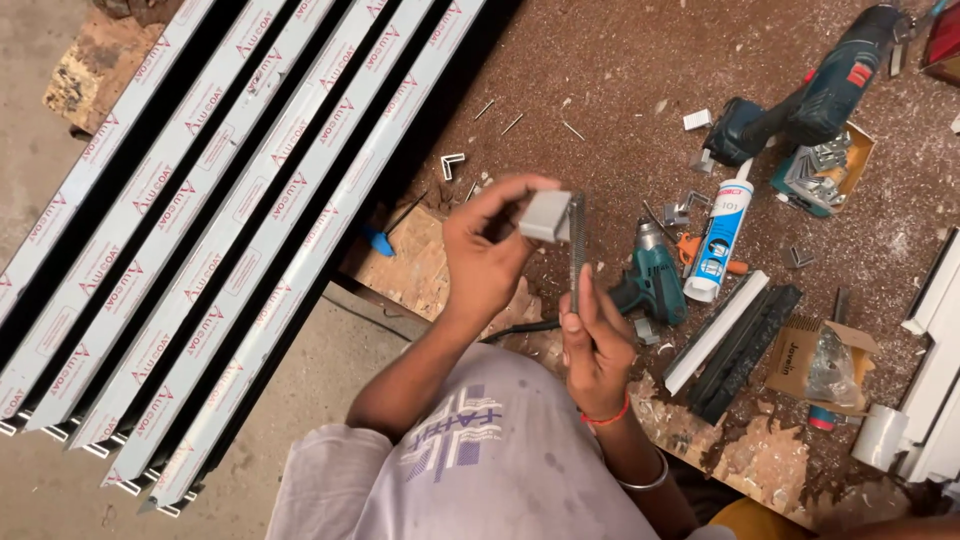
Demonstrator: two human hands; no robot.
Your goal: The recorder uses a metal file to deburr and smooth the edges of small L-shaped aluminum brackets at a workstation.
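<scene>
My left hand point(487, 258) holds a small grey rectangular block point(546, 215) up in front of me by its left end. My right hand point(597, 345) grips a narrow metal file point(577, 245) upright, its toothed blade resting against the right edge of the block. Both hands hover above the brown, chipped worktop point(610, 90).
Several long white-filmed aluminium profiles point(200, 220) lie at the left. On the worktop are a teal cordless drill point(655, 280), a sealant tube point(720, 235), a dark power tool point(810, 95), a box of metal brackets point(825, 170), black and white strips point(735, 335) and a small cardboard box point(815, 365).
</scene>
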